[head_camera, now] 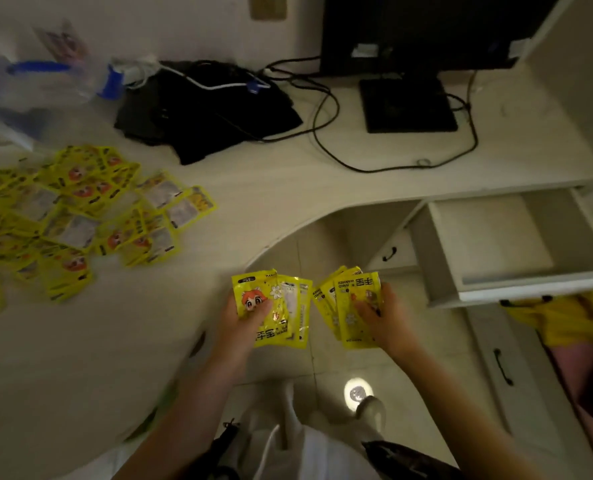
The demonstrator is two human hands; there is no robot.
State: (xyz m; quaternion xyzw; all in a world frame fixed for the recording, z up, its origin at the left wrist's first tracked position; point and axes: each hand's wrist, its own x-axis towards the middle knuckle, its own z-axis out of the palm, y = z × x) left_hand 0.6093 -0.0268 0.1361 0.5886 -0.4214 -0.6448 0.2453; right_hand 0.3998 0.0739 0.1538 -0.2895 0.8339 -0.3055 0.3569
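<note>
My left hand point(244, 318) grips a small stack of yellow hand-warmer packets point(284, 306), thumb pressed on the top one with a cartoon face. My right hand point(383, 317) holds a second fanned stack of the same yellow packets point(348, 299), thumb across the front. Both stacks hang side by side over the floor, just off the curved front edge of the white desk point(288, 188). A large loose heap of several more yellow packets point(73, 216) lies on the desk at the left.
A black cloth point(205, 112) and cables lie at the desk's back, beside a monitor on its stand point(407, 105). Clear plastic bags point(38, 77) sit at far left. An open white drawer point(502, 244) juts out at right, above a yellow item point(561, 317).
</note>
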